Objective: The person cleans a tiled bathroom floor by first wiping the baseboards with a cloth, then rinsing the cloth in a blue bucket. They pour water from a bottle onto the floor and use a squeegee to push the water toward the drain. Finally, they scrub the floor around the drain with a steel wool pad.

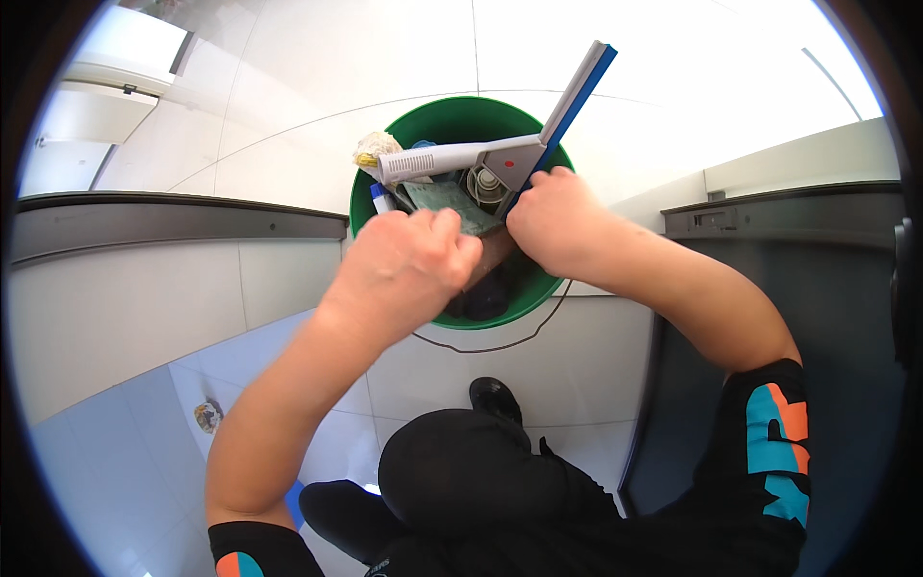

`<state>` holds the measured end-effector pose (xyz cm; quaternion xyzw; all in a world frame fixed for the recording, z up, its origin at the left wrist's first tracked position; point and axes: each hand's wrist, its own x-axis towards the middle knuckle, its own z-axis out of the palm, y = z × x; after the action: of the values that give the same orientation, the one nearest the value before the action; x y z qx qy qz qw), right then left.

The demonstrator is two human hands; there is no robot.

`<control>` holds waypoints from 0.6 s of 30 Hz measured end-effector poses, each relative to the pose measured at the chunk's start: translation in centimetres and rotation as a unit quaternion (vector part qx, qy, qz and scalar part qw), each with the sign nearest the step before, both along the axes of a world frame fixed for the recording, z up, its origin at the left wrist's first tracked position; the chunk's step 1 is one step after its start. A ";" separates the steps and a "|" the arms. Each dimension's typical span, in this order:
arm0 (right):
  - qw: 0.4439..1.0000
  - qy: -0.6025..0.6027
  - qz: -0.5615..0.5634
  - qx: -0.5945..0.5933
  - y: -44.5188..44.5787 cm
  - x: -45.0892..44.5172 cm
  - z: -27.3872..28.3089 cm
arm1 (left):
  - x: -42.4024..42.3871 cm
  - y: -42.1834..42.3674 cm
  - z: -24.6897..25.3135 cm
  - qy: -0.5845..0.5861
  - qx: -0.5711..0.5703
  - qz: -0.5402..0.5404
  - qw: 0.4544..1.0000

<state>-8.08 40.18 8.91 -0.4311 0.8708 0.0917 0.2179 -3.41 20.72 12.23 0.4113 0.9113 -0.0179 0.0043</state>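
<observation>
A green plastic bucket (461, 115) stands on the tiled floor before me. A window squeegee (461, 157) with a grey handle and blue blade edge lies across its top, the blade tilted up over the right rim. My right hand (559, 223) is at the squeegee's lower end, fingers curled; its grip there is partly hidden. My left hand (411, 270) is curled over the bucket's near left side; whether it holds anything cannot be told. Between the hands lies a flat greenish piece (451, 205). A rolled whitish cloth or sponge (378, 150), a blue-capped item (382, 198) and a can (487, 186) are in the bucket.
The bucket's wire handle (469, 350) hangs on the near side. A dark metal frame rail (180, 218) runs at the left, and a dark panel (779, 310) stands at the right. A small crumpled object (208, 416) lies at the lower left. My black shoe (495, 399) is below the bucket.
</observation>
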 end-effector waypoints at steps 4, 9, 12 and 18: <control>0.960 0.124 -0.029 -0.249 -0.2 -2.4 7.0 | 2.2 0.8 -0.9 -0.006 -0.050 -0.021 0.999; 0.991 -0.064 -0.067 -0.101 -6.7 -7.9 2.3 | 3.0 3.1 -2.9 -0.053 0.002 -0.020 0.998; 0.994 -0.102 -0.048 -0.006 -9.5 -9.8 -3.1 | 3.1 3.0 -3.5 -0.072 0.053 0.009 0.996; 0.965 -0.211 -0.063 0.140 -9.2 -14.4 -13.9 | 3.0 2.4 -2.9 -0.148 0.099 0.068 0.982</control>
<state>-22.51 30.97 -5.01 -0.3502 0.8089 0.1061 0.4602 -0.38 23.15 9.34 0.3450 0.9236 0.1342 0.0997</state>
